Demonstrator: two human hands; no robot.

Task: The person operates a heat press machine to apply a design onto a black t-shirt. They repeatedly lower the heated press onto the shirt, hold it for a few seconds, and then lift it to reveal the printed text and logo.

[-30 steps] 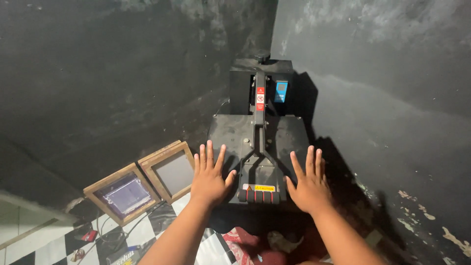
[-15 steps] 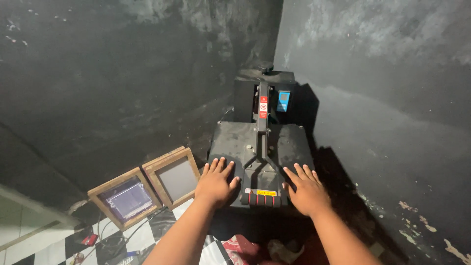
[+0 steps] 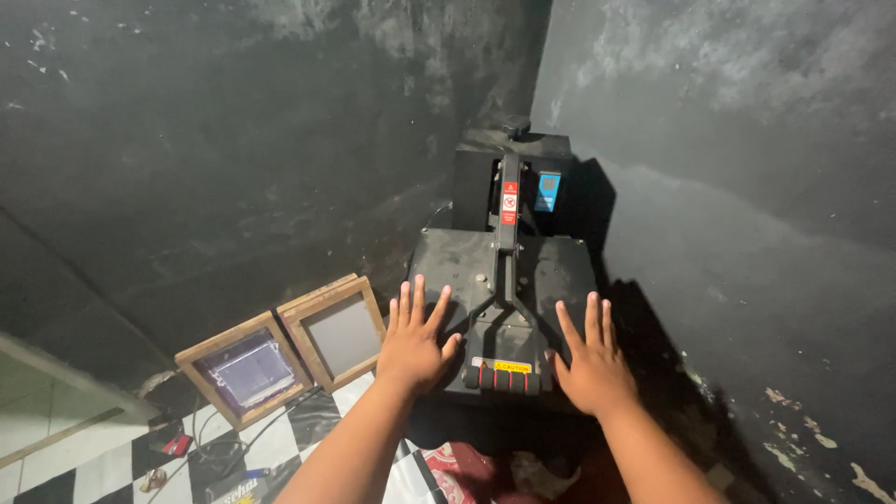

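Observation:
A black heat press (image 3: 551, 271) stands in the corner of two dark walls, its top plate lowered and its lever arm running toward me. The lever ends in a black handle with red rings (image 3: 502, 378). My left hand (image 3: 415, 338) lies flat with fingers spread on the plate's front left edge. My right hand (image 3: 590, 362) lies flat, fingers spread, on the front right edge. The handle sits between both hands, and neither hand holds anything.
Two wooden screen frames (image 3: 285, 347) lean against the left wall on a black-and-white checkered floor (image 3: 112, 462). A red patterned cloth (image 3: 462, 467) lies below the press. A blue control box (image 3: 547, 189) sits at the press's back.
The view has shifted slightly. Both hands stay spread on the front of the press plate, now a little nearer the front edge.

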